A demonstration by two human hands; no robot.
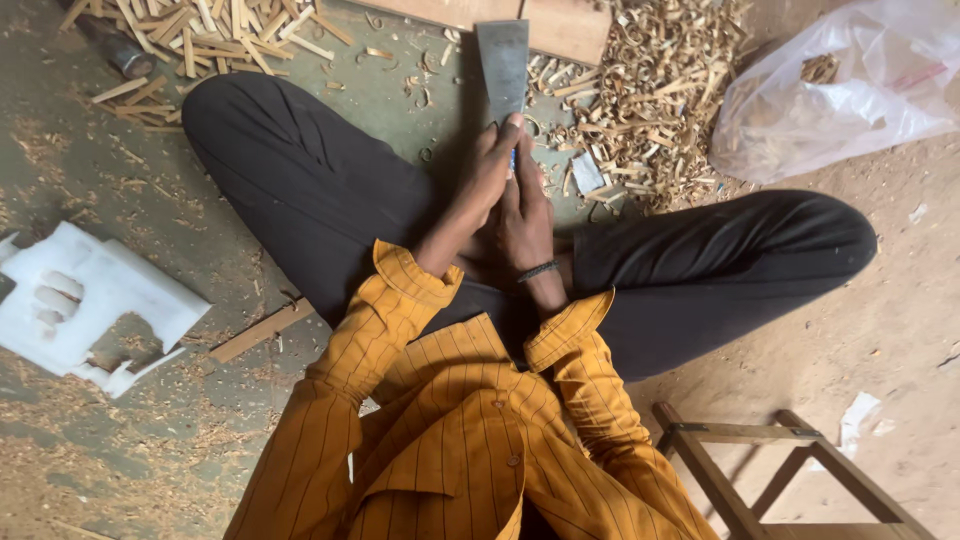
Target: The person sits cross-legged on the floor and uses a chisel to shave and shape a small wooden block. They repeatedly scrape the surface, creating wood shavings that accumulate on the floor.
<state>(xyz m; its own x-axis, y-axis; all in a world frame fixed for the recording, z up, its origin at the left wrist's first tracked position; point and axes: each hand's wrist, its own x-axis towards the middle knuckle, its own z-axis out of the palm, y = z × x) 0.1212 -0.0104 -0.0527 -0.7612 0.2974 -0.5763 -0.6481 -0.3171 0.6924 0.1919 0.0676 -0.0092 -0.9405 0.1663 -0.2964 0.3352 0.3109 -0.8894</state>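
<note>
The person sat cross-legged on the floor [120, 180], and both hands met at the upper middle of the frame, between the knees. The left hand [487, 175] was closed around the handle of a flat metal blade [503, 68], its fingers wrapped tight. The right hand [525, 215] lay against it, also curled shut on the same handle, a dark bracelet [537, 270] at the wrist. The blade, dull grey and broad, pointed up the frame, its far end reaching a pale wooden plank [560, 25] at the top edge.

A heap of curled wood shavings [655, 90] lay just right of the blade, light and stringy. At the upper left was a pile of thin cut sticks [215, 35], straight and splintery. A crumpled clear plastic bag [850, 90] sat at the upper right on sandy ground. At the left lay a white moulded foam block [90, 300], dusted with sawdust, with a flat wooden strip [262, 330] just beside it. A wooden frame with a metal bracket [760, 470] stood at the lower right. Black trousers [320, 190] and a striped mustard shirt [450, 430] filled the middle and bottom.
</note>
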